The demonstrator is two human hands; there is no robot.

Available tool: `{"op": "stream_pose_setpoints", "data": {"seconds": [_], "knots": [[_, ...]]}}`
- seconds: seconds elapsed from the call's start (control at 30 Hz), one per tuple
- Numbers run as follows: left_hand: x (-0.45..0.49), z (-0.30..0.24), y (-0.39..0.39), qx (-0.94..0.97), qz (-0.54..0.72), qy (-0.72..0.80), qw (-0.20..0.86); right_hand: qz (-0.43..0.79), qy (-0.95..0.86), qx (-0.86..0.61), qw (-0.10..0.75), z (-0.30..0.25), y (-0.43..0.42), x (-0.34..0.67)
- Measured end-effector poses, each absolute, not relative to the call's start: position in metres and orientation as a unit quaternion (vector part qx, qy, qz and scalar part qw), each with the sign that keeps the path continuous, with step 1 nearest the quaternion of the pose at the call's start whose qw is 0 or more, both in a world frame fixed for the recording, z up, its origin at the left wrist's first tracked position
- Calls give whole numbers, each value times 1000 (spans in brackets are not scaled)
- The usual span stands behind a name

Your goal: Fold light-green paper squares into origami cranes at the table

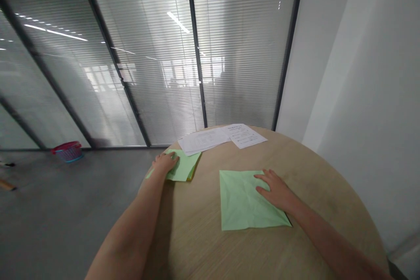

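Observation:
A creased light green sheet of paper [241,205] lies flat on the round wooden table [197,236]. My right hand [274,190] rests on its upper right part, fingers spread and pointing left. Farther left, close to the table's edge, is a stack of green paper [185,166] with a yellowish sheet showing under its right side. On top of that stack lies my left hand [165,164], its fingers stretched out and partly bent. The palms hide the paper beneath them.
Printed white sheets [206,139] overlap at the table's far edge. Glass panels with blinds [239,52] stand behind it, and a white wall [370,96] runs along the right. A red and blue plastic basket [68,152] sits on the grey floor at the left.

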State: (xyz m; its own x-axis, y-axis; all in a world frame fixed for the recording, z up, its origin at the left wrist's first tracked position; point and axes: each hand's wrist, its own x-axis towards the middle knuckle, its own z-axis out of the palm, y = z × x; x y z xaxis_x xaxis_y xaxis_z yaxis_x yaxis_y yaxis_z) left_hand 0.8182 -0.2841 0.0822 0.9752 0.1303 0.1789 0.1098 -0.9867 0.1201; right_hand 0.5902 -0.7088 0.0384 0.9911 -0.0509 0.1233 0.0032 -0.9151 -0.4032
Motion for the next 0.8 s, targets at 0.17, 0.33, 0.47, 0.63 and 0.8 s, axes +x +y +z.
{"op": "stream_pose_setpoints", "data": {"seconds": [0.17,0.33,0.47,0.63,0.8], "knots": [[808,86,-292,990,106,80,44,-46,19,-980,191,37,-706,589],[800,95,-301,986,120,97,60,-55,11,-979,196,46,-702,584],[774,118,-337,964,251,76,50,-89,1,-975,203,56,-704,583],[719,147,-407,992,82,-93,38,-92,24,-976,193,64,-715,586],[672,137,-447,988,-34,-154,6,-57,37,-983,169,65,-721,585]]}}
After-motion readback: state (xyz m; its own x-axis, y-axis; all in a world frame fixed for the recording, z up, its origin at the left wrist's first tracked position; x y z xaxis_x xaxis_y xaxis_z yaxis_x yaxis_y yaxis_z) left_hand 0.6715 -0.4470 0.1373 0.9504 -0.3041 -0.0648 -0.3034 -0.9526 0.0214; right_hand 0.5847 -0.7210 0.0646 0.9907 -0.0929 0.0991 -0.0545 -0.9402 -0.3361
